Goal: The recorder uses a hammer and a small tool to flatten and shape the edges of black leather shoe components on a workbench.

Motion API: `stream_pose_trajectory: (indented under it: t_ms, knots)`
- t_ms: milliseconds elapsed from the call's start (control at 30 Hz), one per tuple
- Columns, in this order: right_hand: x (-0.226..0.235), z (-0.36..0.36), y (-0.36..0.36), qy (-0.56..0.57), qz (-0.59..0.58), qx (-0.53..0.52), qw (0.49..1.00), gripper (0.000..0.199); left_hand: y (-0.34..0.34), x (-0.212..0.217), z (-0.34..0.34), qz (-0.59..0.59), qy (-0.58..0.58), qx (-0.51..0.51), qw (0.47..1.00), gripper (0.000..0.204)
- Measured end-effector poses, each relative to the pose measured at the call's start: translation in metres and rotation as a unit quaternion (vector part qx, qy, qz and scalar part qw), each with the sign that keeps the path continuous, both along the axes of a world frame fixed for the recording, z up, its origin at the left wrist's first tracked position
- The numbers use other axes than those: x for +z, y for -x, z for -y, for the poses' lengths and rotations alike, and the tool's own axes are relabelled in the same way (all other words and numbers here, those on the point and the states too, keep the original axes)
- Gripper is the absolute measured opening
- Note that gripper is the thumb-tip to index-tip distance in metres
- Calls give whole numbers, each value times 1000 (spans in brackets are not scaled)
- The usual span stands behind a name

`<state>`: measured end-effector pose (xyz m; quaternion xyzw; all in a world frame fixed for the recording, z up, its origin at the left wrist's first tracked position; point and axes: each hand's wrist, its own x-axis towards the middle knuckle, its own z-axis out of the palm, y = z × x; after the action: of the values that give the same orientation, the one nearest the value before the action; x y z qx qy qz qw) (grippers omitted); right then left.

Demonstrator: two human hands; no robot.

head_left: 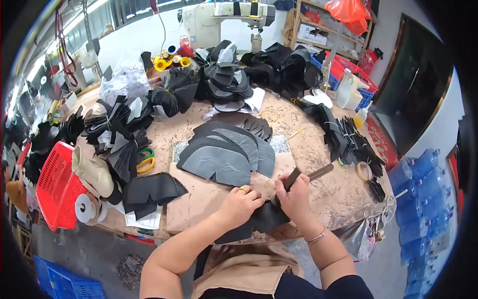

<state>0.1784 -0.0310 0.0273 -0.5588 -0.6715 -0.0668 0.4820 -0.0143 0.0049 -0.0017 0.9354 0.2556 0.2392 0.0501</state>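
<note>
Nearest to me, both forearms come up from the lower edge to the near rim of the round work table (318,197). From where I watch, the left hand (242,203) presses down with curled fingers on a black cut piece (259,223) that lies on a tan board (199,199) and overhangs the near edge of the table. Just right of it and touching the same piece, the right hand (295,195) is clenched around a wooden-handled tool (303,177), handle slanting up to the right; its tip is hidden behind the fingers, so it may be a brush or a knife. Far of the hands, a fanned stack of grey cut pieces (226,152) lies on the board. At the far left, a red basket (57,187) hangs off the table beside a beige shoe last (92,172). At the right, a tape roll (364,171) lies near black strips (348,139).
</note>
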Motion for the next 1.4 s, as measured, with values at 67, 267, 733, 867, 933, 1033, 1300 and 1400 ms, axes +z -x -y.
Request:
stream_pose_trajectory:
  t_ms: [67, 267, 733, 867, 933, 1033, 1300, 1400]
  knots:
    - [7, -2, 2, 14, -25, -4, 1000, 11, 1, 1, 1, -13, -25, 5, 1000, 20]
    - [-5, -6, 15, -10, 37, -1, 999, 9, 0, -2, 2, 5, -18, 9, 1000, 23]
    - [-6, -12, 9, -9, 45, 4, 999, 13, 5, -6, -3, 91, 93, 25, 991, 20]
    - [-3, -12, 6, -10, 22, 15, 1000, 13, 9, -6, 0, 15, 2, -6, 1000, 22]
    - [12, -8, 4, -1, 18, 21, 1000, 14, 9, -4, 2, 10, -15, 2, 1000, 23]
    - [3, -9, 9, -35, 8, -14, 999, 11, 8, -1, 4, 3, -25, 7, 1000, 24]
    - [22, -13, 15, -38, 16, 42, 998, 9, 9, -6, 3, 20, -18, 19, 999, 22]
    - [18, -5, 21, -94, -31, 36, 995, 11, 9, -3, 6, 34, -11, 12, 999, 18]
